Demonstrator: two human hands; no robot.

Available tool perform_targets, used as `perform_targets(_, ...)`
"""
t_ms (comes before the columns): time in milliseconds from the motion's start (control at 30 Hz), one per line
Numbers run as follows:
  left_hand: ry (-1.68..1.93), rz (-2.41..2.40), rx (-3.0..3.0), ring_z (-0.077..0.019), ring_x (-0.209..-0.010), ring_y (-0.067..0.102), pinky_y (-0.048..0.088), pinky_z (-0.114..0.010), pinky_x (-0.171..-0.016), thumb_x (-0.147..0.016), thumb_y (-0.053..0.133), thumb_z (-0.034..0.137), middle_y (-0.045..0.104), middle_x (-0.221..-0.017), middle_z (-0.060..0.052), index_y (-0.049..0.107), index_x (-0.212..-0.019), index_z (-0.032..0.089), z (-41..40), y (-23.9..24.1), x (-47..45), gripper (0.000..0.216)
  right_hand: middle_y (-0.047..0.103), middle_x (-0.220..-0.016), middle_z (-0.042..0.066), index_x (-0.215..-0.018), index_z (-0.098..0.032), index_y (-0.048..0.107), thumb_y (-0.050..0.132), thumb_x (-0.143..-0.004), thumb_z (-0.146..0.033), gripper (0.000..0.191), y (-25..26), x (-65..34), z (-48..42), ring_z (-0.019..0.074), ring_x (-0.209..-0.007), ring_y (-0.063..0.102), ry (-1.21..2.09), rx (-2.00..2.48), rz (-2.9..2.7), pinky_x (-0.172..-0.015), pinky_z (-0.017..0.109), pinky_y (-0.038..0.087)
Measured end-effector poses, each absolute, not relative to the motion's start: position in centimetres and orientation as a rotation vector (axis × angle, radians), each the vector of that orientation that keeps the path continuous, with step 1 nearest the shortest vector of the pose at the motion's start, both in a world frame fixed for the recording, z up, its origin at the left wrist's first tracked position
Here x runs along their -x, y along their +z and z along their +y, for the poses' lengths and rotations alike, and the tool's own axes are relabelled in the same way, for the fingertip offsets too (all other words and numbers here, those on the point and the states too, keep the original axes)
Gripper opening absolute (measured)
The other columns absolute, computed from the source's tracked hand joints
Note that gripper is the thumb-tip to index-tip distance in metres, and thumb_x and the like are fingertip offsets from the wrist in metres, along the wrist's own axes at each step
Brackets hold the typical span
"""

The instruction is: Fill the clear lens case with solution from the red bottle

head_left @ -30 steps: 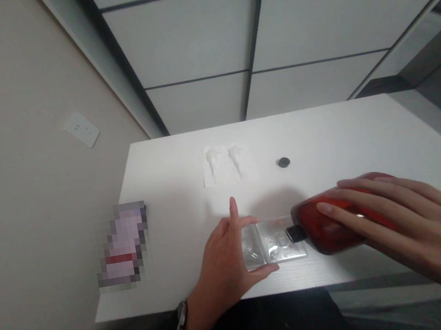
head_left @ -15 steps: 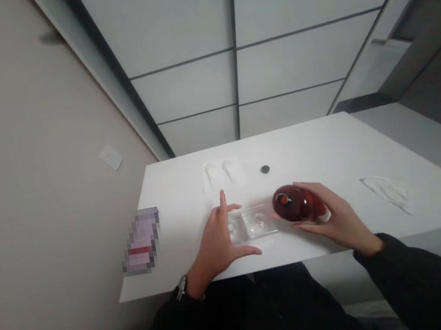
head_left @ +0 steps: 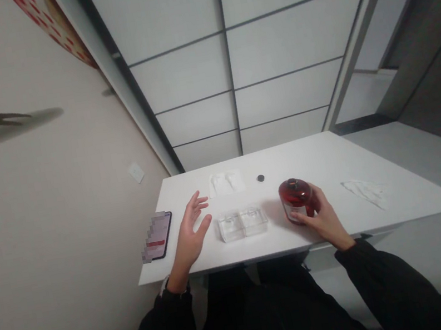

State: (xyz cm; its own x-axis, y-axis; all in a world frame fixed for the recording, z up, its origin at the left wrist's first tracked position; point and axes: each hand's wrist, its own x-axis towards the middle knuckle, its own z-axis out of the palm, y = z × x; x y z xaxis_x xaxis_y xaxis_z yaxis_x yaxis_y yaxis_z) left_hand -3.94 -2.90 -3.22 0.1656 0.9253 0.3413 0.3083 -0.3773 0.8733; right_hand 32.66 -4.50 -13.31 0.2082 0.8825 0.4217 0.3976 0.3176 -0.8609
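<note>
- Grasping the red bottle (head_left: 296,200) from its right side, our right hand (head_left: 322,218) wraps its fingers around the lower body, the thumb toward us; the bottle stands upright on the white table (head_left: 394,169), right of centre near the front edge.
- Our left hand (head_left: 191,232) is released, fingers spread and slightly curled, palm turned toward the right, just left of the clear plastic case (head_left: 242,223); it holds nothing, and we cannot tell whether it rests on the table or hovers above it.
- Both forearms come up from the bottom of the head view in black sleeves, with a watch showing at the left wrist.
- Between our hands the clear plastic case lies flat, split into two compartments; what sits inside is too faint to tell.
- We see the bottle's top dark and open, and a small black cap (head_left: 260,178) lies apart from it, farther back on the table.
- Beside the cap, to the left, lies a clear packet (head_left: 226,182) with two white pieces in it.
- A phone (head_left: 159,242) lies at the table's left edge, near our left hand, and a crumpled white wrapper (head_left: 363,190) lies well to the right of the bottle.
</note>
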Motion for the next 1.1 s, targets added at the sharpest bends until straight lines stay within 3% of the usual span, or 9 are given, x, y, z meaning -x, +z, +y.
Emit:
perform_targets(133, 1.203, 1.222, -1.764, -0.0302, -0.143, 0.056, 0.036, -0.059, -0.127, -0.103, 0.062, 0.046, 0.056, -0.154, -0.015, 0.038, -0.163, 0.026, -3.3, -5.5, 3.9, 0.068, 0.067, -0.142, 0.019, -0.15, -0.023, 0.046, 0.085, -0.085, -0.055, 0.082, -13.0, -32.9, -4.5, 0.0349, -0.121, 0.074, 0.437, 1.276, -1.475, -0.101, 0.051, 0.063)
perform_targets(300, 1.068, 1.208, -1.731, -0.0369, -0.143, 0.058, 0.041, -0.065, -0.122, -0.092, 0.076, 0.057, 0.046, -0.164, -0.019, 0.03, -0.165, 0.027, -2.6, -10.0, 3.0, 0.092, 0.071, -0.138, 0.017, -0.145, -0.024, 0.053, 0.084, -0.088, -0.049, 0.07, -11.1, -32.4, -4.1, 0.0353, -0.12, 0.076, 0.293, 1.235, -1.698, -0.101, 0.052, 0.065)
perform_targets(400, 1.021, 1.164, -1.734, -0.0409, -0.148, 0.053, 0.038, -0.066, -0.124, -0.083, 0.085, 0.064, 0.044, -0.165, -0.022, 0.021, -0.168, 0.026, -2.5, -11.6, 2.8, 0.113, 0.071, -0.142, 0.015, -0.148, -0.028, 0.054, 0.083, -0.091, -0.041, 0.066, -9.7, -32.1, -3.6, 0.0372, -0.126, 0.074, 0.188, 1.179, -1.863, -0.106, 0.06, 0.062)
perform_targets(500, 0.98, 1.162, -1.732, -0.0415, -0.151, 0.05, 0.034, -0.066, -0.127, -0.075, 0.095, 0.056, 0.047, -0.164, -0.021, 0.014, -0.17, 0.028, -2.7, -12.1, 2.8, 0.128, 0.071, -0.145, 0.014, -0.152, -0.03, 0.054, 0.079, -0.094, -0.03, 0.063, -8.8, -32.1, -3.0, 0.0386, -0.131, 0.071, 0.08, 1.116, -2.008, -0.115, 0.071, 0.052)
perform_targets(700, 0.883, 1.224, -1.708, -0.0352, -0.153, 0.049, 0.029, -0.06, -0.131, -0.08, 0.089, 0.024, 0.053, -0.161, -0.014, 0.012, -0.171, 0.03, -3.2, -11.6, 2.7, 0.119, 0.068, -0.151, 0.016, -0.159, -0.025, 0.048, 0.068, -0.098, -0.01, 0.066, -7.4, -32.7, -2.4, 0.0365, -0.138, 0.067, -0.193, 1.068, -2.236, -0.116, 0.069, 0.052)
perform_targets(967, 0.77, 1.339, -1.649, -0.0405, -0.154, 0.048, 0.035, -0.058, -0.128, -0.081, 0.087, 0.026, 0.055, -0.161, -0.02, 0.017, -0.173, 0.024, -3.2, -11.1, 2.5, 0.115, 0.071, -0.146, 0.018, -0.172, -0.019, 0.029, 0.058, -0.107, -0.012, 0.071, -6.2, -32.6, -2.5, 0.0341, -0.134, 0.069, -0.535, 1.026, -2.319, -0.114, 0.062, 0.052)
perform_targets(1100, 0.758, 1.35, -1.646, -0.0393, -0.157, 0.046, 0.035, -0.056, -0.128, -0.081, 0.086, 0.027, 0.05, -0.166, -0.019, 0.018, -0.172, 0.025, -3.4, -10.9, 2.4, 0.113, 0.071, -0.146, 0.018, -0.168, -0.017, 0.036, 0.059, -0.107, -0.011, 0.066, -5.9, -32.5, -2.6, 0.0351, -0.133, 0.069, -0.606, 0.998, -2.328, -0.113, 0.061, 0.05)
